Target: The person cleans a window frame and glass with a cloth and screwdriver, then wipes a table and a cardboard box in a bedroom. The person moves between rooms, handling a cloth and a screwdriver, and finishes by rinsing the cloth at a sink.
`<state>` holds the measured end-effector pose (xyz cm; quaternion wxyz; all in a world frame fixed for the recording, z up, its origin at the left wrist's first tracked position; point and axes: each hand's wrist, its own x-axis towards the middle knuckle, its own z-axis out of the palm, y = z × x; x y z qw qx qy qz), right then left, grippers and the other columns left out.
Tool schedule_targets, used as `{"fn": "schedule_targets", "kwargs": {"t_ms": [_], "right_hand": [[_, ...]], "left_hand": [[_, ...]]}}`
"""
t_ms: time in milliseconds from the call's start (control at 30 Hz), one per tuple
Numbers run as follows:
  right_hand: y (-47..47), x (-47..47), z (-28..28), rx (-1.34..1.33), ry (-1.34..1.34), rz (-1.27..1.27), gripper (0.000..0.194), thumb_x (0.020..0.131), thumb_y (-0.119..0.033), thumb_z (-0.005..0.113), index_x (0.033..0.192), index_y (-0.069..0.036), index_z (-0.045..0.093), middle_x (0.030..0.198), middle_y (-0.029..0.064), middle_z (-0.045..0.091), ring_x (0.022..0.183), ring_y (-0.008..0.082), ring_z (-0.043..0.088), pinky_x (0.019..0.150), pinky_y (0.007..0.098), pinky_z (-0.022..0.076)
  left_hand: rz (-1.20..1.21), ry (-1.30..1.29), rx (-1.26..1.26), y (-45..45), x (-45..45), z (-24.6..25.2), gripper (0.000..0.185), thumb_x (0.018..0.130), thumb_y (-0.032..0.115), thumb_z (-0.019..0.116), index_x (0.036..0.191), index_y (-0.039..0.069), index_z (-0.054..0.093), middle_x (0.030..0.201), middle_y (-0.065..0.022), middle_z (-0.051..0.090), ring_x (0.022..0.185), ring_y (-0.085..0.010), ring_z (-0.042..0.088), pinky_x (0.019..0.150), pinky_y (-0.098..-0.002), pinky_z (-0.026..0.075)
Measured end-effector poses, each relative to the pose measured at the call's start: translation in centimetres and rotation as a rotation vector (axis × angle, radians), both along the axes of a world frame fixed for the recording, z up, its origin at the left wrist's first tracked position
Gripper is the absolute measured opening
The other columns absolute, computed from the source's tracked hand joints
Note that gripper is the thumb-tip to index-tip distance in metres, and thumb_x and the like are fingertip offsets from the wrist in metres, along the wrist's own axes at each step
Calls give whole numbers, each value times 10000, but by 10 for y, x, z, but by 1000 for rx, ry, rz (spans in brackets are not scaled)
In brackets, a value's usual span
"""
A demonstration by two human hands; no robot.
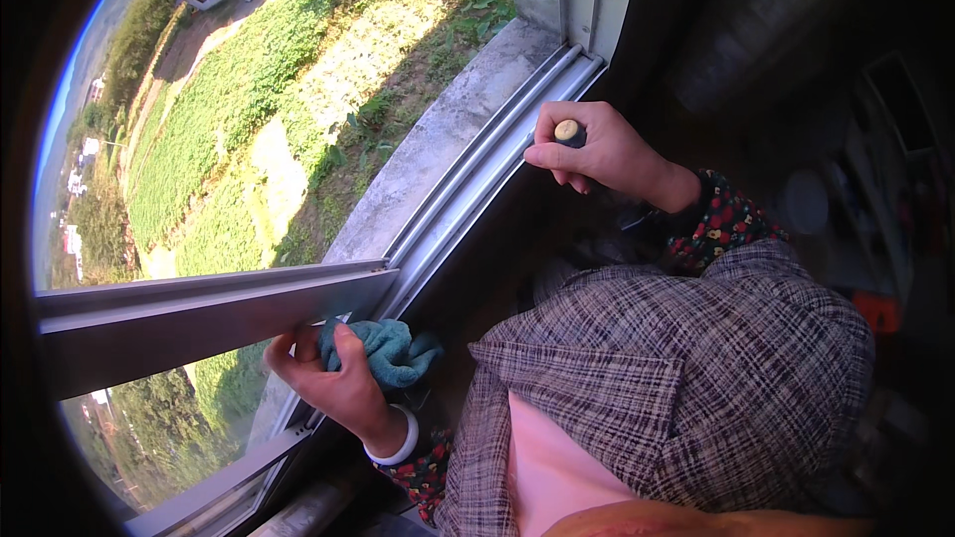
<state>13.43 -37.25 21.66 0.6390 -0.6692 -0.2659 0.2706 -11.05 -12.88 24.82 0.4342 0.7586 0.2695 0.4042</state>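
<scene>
My left hand (336, 380) holds a crumpled teal cloth (388, 354) beside the metal frame of a sliding window sash (216, 306). A white band circles that wrist. My right hand (597, 145) is closed around a dark handle with a pale round end (568, 132); the rest of this tool is hidden beneath the fist. That hand is at the inner edge of the window's metal sill track (477, 175), toward its far end.
A rough concrete ledge (433, 134) runs outside the track. The window jamb (589, 0) stands at the track's far end. Green plants and a building lie outside. The room on the right is dark, with an orange object (877, 312) there.
</scene>
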Motion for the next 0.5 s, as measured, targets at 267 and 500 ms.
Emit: {"fn": "schedule_targets", "kwargs": {"t_ms": [267, 500], "right_hand": [[-16, 18, -4, -152, -50, -92, 238, 931, -249, 697, 813, -68, 597, 609, -16, 587, 463, 42, 533, 413, 199, 417], [-24, 31, -26, -176, -17, -121, 220, 915, -247, 702, 823, -74, 603, 603, -17, 584, 460, 42, 530, 414, 198, 411]], "left_hand": [[-170, 42, 16, -26, 41, 14, 485, 808, -90, 639, 1215, 20, 398, 1098, -124, 575, 1000, -176, 601, 908, -308, 464], [-274, 142, 234, -52, 100, 9, 461, 805, -17, 692, 1157, 29, 399, 904, -134, 637, 814, -182, 637, 761, -299, 503]]}}
